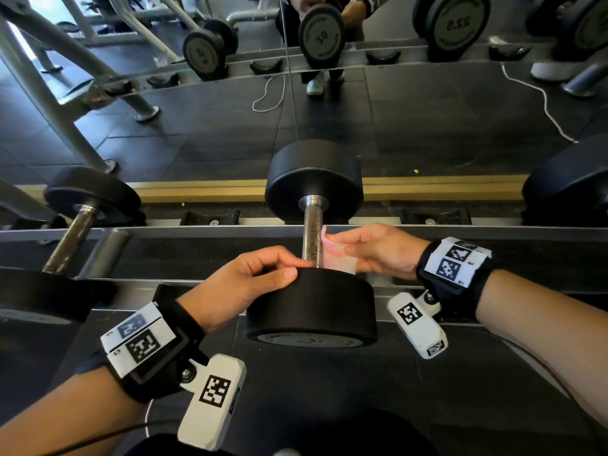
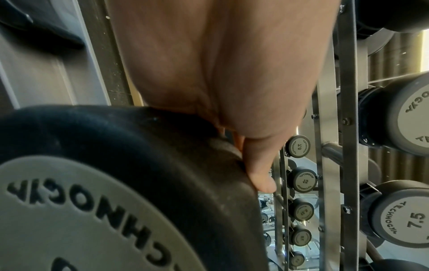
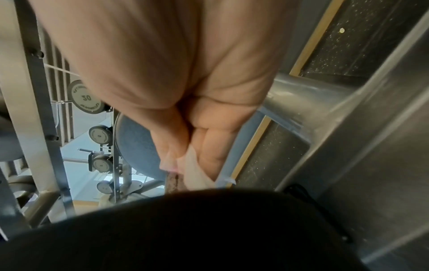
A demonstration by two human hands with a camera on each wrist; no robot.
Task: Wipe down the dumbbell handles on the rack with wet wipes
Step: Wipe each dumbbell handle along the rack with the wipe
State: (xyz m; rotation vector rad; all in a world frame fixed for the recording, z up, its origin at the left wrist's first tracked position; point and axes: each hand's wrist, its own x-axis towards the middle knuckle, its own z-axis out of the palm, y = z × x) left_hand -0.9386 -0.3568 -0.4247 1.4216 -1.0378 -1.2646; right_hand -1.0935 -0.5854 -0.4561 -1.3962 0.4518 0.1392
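Observation:
A black dumbbell lies across the rack, its knurled steel handle [image 1: 312, 235] running away from me between the near head [image 1: 311, 307] and the far head [image 1: 314, 179]. My right hand [image 1: 339, 245] pinches a white wet wipe [image 1: 334, 258] against the handle's right side. In the right wrist view the wipe [image 3: 197, 168] hangs from the fingertips [image 3: 171, 157] beside the handle [image 3: 173, 183]. My left hand [image 1: 294, 268] curls at the handle's near end, thumb lying on the near head's rim. In the left wrist view the thumb [image 2: 257, 174] runs along that head [image 2: 116, 183].
Another dumbbell [image 1: 75, 232] with a rusty handle sits on the rack at the left, and a large one [image 1: 572, 182] at the right. Empty black cradles [image 1: 210, 218] [image 1: 431, 217] flank the middle dumbbell. A mirror behind reflects the rack rails [image 1: 378, 46].

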